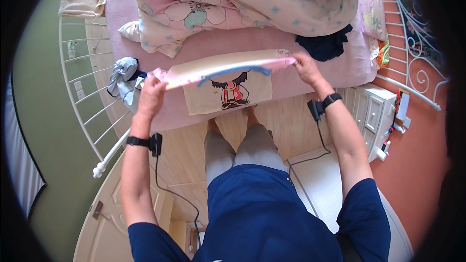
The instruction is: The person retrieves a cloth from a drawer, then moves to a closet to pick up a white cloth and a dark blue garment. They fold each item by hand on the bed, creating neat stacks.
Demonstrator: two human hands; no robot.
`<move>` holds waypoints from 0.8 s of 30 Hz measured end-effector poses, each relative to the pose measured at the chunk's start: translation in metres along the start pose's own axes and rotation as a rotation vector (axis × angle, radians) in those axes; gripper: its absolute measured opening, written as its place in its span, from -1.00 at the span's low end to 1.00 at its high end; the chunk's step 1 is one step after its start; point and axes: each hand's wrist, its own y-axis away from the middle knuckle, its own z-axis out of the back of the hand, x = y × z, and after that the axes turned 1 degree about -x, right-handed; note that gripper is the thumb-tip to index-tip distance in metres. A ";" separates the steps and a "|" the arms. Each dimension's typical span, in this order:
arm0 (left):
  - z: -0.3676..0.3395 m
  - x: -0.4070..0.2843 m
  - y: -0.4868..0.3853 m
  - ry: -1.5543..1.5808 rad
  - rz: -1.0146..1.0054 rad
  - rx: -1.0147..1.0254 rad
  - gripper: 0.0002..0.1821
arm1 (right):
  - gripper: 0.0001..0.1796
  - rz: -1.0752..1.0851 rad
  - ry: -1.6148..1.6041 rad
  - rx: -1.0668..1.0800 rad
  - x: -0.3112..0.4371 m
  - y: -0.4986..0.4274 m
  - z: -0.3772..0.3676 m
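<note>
My left hand (152, 94) pinches one end of a pink patterned cloth (189, 81), and my right hand (308, 69) grips the other end. The cloth is stretched between them above the bed and seen nearly edge-on. A blue band (236, 70) runs along its middle. Beneath it, a cream cloth with a cartoon figure (198, 100) lies flat on the bed's near side; the figure's upper part is hidden by the held cloth. Beside my left hand sits a crumpled light-blue garment (125, 76). Beyond my right hand lies a dark navy garment (324, 45).
A pink-sheeted bed (251, 40) bears a bunched floral quilt (240, 3) at the far side. White metal rails (85, 56) bound its left end, and a scrolled metal frame (404, 43) its right. A white cabinet (375, 112) stands right of me; a door (105, 218) is at lower left.
</note>
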 end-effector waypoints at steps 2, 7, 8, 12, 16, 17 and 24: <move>-0.033 -0.008 0.035 -0.006 0.046 0.102 -0.82 | -0.81 -0.039 0.040 0.089 -0.023 0.028 -0.032; -0.116 -0.035 0.114 -0.155 0.226 0.355 -0.64 | -0.70 -0.142 0.147 0.202 -0.074 0.089 -0.115; -0.133 -0.037 0.123 -0.172 0.325 0.411 -0.57 | -0.53 -0.174 0.194 0.266 -0.081 0.099 -0.130; -0.195 -0.046 0.155 -0.073 0.727 0.454 -0.40 | -0.28 -0.423 0.018 -0.020 -0.106 0.111 -0.181; -0.251 -0.028 0.158 0.415 1.234 0.082 -0.31 | -0.13 -0.781 -0.300 -0.214 -0.127 0.103 -0.219; -0.263 -0.026 0.159 0.441 1.284 -0.008 -0.30 | -0.10 -0.847 -0.362 -0.210 -0.132 0.102 -0.227; -0.268 -0.037 0.149 0.284 1.413 -0.060 -0.23 | -0.30 -0.618 -0.564 -0.111 -0.140 0.095 -0.252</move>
